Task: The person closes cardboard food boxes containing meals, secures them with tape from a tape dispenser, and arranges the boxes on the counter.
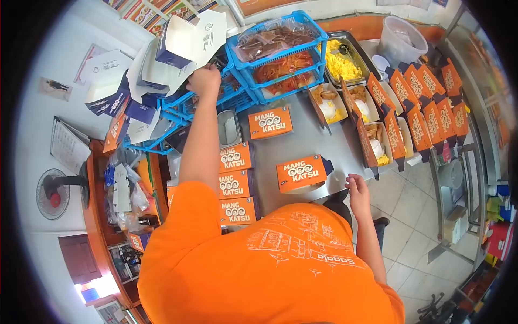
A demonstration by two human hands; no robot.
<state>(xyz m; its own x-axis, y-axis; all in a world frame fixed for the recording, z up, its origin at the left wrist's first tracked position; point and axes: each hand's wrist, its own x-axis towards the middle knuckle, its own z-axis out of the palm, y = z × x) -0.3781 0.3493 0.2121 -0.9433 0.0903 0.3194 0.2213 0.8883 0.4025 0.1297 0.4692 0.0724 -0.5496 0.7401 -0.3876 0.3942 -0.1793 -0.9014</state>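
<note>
My left hand is stretched up to the far left, at the blue plastic crates and the edge of a stack of open takeout boxes. Its fingers curl in, and whatever they grip is hidden. Loosely open, my right hand hangs at the table's front edge with nothing in it. Closest to that hand is an orange "Mang Katsu" box, its near side open. Another orange box lies farther back. Several closed orange boxes line up beside my left arm.
Blue stacked crates hold bagged food at the back. Right of them sits a metal tray of yellow food and a clear bucket. Several open orange boxes with food stand on the right. A fan is at left.
</note>
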